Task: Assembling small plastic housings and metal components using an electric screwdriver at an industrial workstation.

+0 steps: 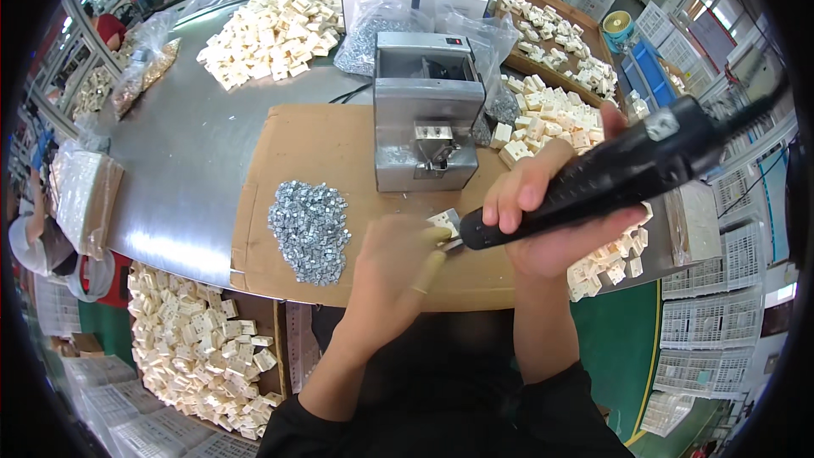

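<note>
My right hand (543, 203) is wrapped round a black electric screwdriver (593, 171), whose cord runs off to the upper right. The tool lies almost level, its nose pointing left. Just left of that nose is a small cream plastic housing (443, 220), gripped at the fingertips of my left hand (392, 267). Motion blurs this hand; yellowish covers show on its fingertips. The screwdriver's tip meets the housing or is very close to it; I cannot tell which. Left of my left hand, a pile of small grey metal pieces (309, 231) lies on a cardboard sheet (280, 140).
A grey metal machine (426, 119) stands ahead on the cardboard, with two similar machines behind it. Cream housings are heaped at the far left (275, 30), on the right (555, 119) and in a box (195, 348) below the table's left edge. Another person sits opposite.
</note>
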A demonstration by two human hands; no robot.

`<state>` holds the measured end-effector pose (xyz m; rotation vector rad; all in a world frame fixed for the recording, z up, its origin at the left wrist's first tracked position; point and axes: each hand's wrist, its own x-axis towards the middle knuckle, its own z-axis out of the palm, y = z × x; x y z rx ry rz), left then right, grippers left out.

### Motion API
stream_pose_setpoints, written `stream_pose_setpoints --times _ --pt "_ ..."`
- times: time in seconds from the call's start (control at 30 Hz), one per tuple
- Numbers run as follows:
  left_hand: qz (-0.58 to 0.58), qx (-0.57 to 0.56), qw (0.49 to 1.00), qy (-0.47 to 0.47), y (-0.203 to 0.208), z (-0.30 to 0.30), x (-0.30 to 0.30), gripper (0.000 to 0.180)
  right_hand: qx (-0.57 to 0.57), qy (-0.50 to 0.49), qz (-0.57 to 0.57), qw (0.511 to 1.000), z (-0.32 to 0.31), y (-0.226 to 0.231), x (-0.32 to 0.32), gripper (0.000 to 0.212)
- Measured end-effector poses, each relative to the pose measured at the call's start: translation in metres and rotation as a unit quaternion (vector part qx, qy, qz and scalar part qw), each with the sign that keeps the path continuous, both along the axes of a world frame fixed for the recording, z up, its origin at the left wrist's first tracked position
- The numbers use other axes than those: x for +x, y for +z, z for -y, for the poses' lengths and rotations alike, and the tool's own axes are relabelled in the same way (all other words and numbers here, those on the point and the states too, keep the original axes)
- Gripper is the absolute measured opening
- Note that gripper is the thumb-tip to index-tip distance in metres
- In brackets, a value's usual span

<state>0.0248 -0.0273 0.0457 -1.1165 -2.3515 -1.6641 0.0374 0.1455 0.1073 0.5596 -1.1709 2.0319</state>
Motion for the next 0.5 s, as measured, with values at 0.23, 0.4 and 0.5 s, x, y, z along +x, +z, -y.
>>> stream_pose_setpoints --times 0.23,0.4,0.5 --pt "-0.021 -0.061 0.996 0.063 -0.017 -0.008 -0.014 0.035 0.018 -0.061 0.073 0.995 -0.013 -0.033 -0.016 0.089" --pt "0.008 -0.102 0.992 0.068 -0.029 -0.022 -0.020 0.044 0.022 -0.078 0.083 0.993 -0.018 -0.042 -0.026 0.090" --pt "0.015 -0.108 0.992 0.066 -0.032 -0.029 -0.021 0.044 0.018 -0.074 0.079 0.994 -0.021 -0.047 -0.028 0.091"
